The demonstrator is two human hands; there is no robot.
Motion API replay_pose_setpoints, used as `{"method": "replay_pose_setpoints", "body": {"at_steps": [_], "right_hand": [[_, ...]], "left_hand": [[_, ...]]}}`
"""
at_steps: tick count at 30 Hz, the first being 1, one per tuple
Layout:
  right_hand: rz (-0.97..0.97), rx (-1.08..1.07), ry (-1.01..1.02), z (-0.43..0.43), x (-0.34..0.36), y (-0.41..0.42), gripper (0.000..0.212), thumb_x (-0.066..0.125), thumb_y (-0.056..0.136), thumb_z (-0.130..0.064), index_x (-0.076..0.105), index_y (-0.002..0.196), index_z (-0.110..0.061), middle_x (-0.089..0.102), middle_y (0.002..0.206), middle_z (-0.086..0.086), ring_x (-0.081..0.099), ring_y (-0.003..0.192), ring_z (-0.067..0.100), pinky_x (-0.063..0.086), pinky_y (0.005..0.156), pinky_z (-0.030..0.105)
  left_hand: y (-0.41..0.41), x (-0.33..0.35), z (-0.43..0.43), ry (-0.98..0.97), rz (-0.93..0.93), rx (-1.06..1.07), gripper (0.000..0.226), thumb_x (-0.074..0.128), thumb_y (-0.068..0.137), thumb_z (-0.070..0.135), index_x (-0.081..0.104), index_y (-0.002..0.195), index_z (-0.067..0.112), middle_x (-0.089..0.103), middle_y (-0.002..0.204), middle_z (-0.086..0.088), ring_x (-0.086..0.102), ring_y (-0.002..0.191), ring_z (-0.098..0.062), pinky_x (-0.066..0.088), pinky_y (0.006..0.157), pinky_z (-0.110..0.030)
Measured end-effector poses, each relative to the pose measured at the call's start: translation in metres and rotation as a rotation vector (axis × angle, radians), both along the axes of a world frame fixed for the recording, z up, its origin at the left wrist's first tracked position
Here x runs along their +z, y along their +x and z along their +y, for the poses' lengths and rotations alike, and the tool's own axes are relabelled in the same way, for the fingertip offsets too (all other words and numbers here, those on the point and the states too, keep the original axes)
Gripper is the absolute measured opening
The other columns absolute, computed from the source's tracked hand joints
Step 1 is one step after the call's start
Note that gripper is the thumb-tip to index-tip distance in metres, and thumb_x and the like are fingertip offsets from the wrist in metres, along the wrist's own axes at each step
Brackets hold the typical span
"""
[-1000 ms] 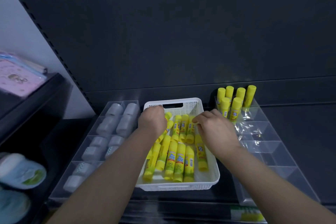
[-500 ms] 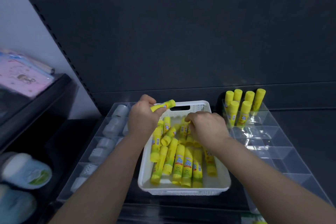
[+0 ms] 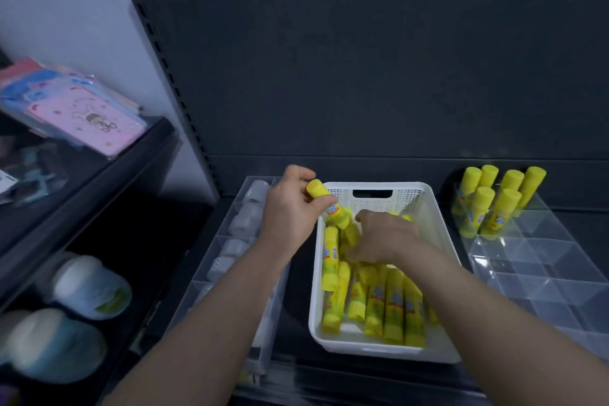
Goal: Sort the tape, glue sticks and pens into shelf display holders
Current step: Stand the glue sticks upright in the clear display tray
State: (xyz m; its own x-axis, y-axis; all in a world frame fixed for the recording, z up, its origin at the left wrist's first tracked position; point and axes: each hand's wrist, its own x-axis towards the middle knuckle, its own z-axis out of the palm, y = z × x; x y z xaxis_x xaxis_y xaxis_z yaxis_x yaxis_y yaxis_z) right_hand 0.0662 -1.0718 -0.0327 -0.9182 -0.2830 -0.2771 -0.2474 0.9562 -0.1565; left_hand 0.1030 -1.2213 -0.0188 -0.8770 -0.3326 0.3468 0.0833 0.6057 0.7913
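A white perforated basket [image 3: 435,241] on the dark shelf holds several yellow glue sticks [image 3: 392,306] lying flat. My left hand [image 3: 290,208] grips one yellow glue stick [image 3: 324,199] above the basket's far left corner, its cap pointing up and left. My right hand [image 3: 382,234] reaches down into the basket among the sticks, fingers curled around some of them; what exactly it holds is hidden under the hand. Several glue sticks [image 3: 494,201] stand upright in the back cell of a clear divided holder [image 3: 543,260] to the right.
Left of the basket, a clear divided holder [image 3: 211,277] contains several white tape dispensers [image 3: 245,224]. The dark back panel rises behind. A neighbouring black shelf [image 3: 99,175] at left carries pink and blue packets, with blue-and-white items [image 3: 89,287] below it.
My left hand lifted a glue stick out of the basket and turned it cap-up. My right hand dug deeper among the sticks. The camera view shifted left, so everything sits further right.
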Motion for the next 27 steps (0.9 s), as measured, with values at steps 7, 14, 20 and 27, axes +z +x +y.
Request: {"method": "replay_pose_setpoints", "body": {"at_steps": [7,14,20,27], "right_hand": [[-0.031,-0.075,-0.18,0.007,0.01,0.01,0.053,0.064,0.072,-0.046,0.048,0.12,-0.031,0.062,0.111,-0.006,0.058,0.102,0.019,0.049,0.08,0.031],[0.166,-0.26,-0.405,0.066,0.03,0.022,0.046,0.06,0.078,-0.04,0.043,0.118,-0.027,0.062,0.102,-0.002,0.058,0.096,0.023,0.041,0.068,0.03],[0.334,-0.424,-0.521,0.149,0.054,0.025,0.042,0.06,0.077,-0.037,0.049,0.118,-0.03,0.064,0.094,-0.002,0.058,0.091,0.024,0.044,0.069,0.032],[0.538,-0.496,-0.566,0.241,0.062,0.02,0.027,0.057,0.081,-0.028,0.05,0.108,-0.027,0.064,0.091,-0.002,0.06,0.086,0.025,0.05,0.073,0.038]], "left_hand": [[-0.001,0.003,-0.002,-0.01,-0.051,-0.036,0.037,0.081,0.073,0.031,0.059,0.102,0.023,0.065,0.08,0.014,0.064,0.078,-0.008,0.052,0.076,-0.028],[-0.015,0.026,0.045,0.003,0.072,-0.095,0.037,0.074,0.081,0.025,0.064,0.117,0.021,0.064,0.083,0.004,0.06,0.075,-0.013,0.043,0.07,-0.017],[-0.033,0.039,0.131,-0.056,0.071,-0.286,0.04,0.07,0.085,0.022,0.063,0.124,0.021,0.062,0.086,-0.003,0.058,0.082,-0.018,0.047,0.082,-0.026],[-0.047,0.038,0.228,-0.099,0.053,-0.389,0.032,0.07,0.084,0.018,0.06,0.114,0.019,0.062,0.094,0.005,0.054,0.077,-0.014,0.049,0.08,-0.031]]}}
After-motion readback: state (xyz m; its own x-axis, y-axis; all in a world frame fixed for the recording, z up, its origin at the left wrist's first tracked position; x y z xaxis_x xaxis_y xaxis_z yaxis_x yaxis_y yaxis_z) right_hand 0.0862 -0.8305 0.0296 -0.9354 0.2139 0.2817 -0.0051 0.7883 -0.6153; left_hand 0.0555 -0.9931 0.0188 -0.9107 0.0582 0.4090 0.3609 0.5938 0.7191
